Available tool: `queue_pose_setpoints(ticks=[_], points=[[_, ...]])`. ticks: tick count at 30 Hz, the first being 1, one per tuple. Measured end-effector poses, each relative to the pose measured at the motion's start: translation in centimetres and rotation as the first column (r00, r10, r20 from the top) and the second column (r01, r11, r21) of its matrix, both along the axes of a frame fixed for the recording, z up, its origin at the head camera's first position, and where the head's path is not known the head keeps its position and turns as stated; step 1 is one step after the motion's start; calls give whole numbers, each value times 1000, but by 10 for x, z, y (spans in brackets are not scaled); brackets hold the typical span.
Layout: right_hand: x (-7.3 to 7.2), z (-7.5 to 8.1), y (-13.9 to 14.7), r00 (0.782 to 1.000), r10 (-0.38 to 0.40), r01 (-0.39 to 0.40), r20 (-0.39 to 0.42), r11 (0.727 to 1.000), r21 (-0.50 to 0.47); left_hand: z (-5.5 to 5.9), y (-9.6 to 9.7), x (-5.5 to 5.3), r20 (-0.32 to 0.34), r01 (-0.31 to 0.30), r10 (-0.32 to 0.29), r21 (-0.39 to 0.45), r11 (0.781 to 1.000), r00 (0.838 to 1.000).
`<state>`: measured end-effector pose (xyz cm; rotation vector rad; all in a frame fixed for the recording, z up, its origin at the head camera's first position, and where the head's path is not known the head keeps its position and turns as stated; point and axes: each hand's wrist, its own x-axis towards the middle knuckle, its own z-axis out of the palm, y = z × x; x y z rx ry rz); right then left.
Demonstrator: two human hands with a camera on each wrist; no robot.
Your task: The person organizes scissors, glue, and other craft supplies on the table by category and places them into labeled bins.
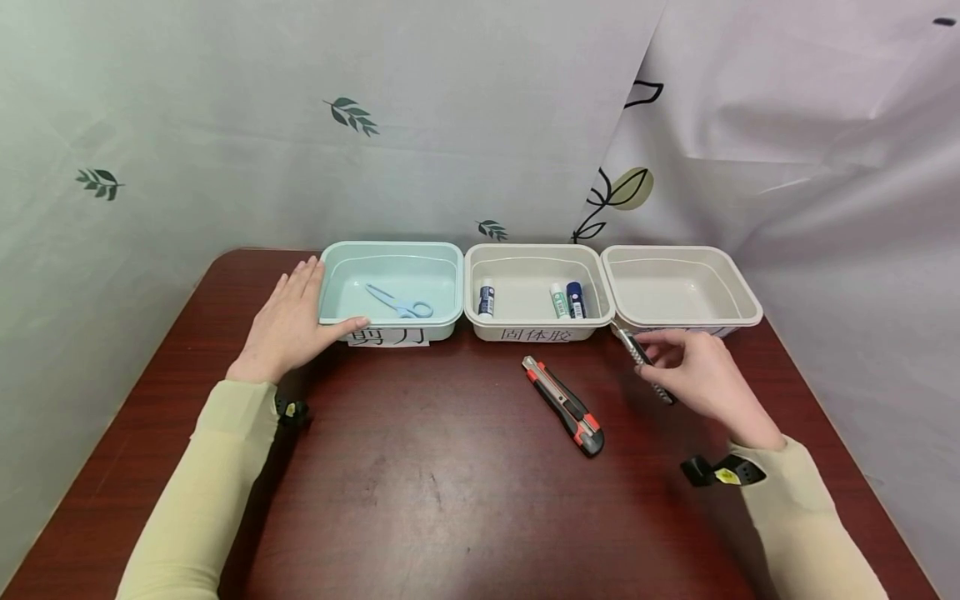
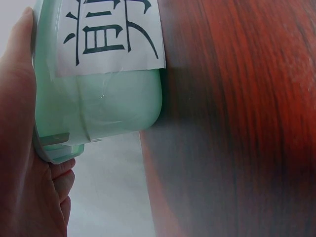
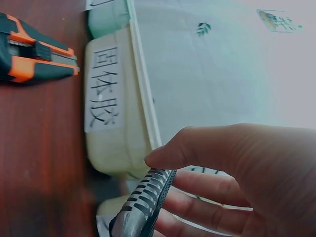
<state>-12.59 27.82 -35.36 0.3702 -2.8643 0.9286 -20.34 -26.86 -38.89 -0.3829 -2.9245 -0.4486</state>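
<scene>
My left hand (image 1: 288,321) rests on the left rim of a light blue bin (image 1: 450,287), its fingers straight along the side and the thumb over the front edge. Inside that bin lies a pair of light blue scissors (image 1: 412,309). In front of the right beige bin (image 1: 678,323), my right hand (image 1: 693,371) pinches a silver and black utility knife (image 3: 143,200) between thumb and fingers. The knife is tilted, its front end near the gap between the two beige bins. A red and black utility knife (image 1: 564,407) lies on the table to the left of this hand.
Between the blue bin and the right one stands a middle beige bin (image 1: 528,321) with a glue stick (image 1: 487,298) at its left and two more at its right. Paper labels are on the bin fronts. The dark red table (image 1: 405,500) meets a patterned curtain (image 1: 450,117) behind.
</scene>
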Motion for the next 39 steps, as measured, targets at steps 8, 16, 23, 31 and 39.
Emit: queue_pose_setpoints(ticks=[8,16,23,31,39], points=[[-3,12,6,999,-27,27,-40,1000,-4,-1,-1,1,-5,-3,3,6,1000,1000],[-8,20,11,997,-52,50,-49,998,-47,-1,-1,2,4,-7,7,4,1000,1000],[-16,26,20,995,-97,94,-30,992,-90,-2,-1,1,-8,-7,7,6,1000,1000],[-29,35,33,984,-179,177,-2,976,-126,-2,-2,1,-12,-4,4,3,1000,1000],[-50,41,51,982,-172,184,78,968,-171,-2,-2,0,-8,-7,7,2,1000,1000]])
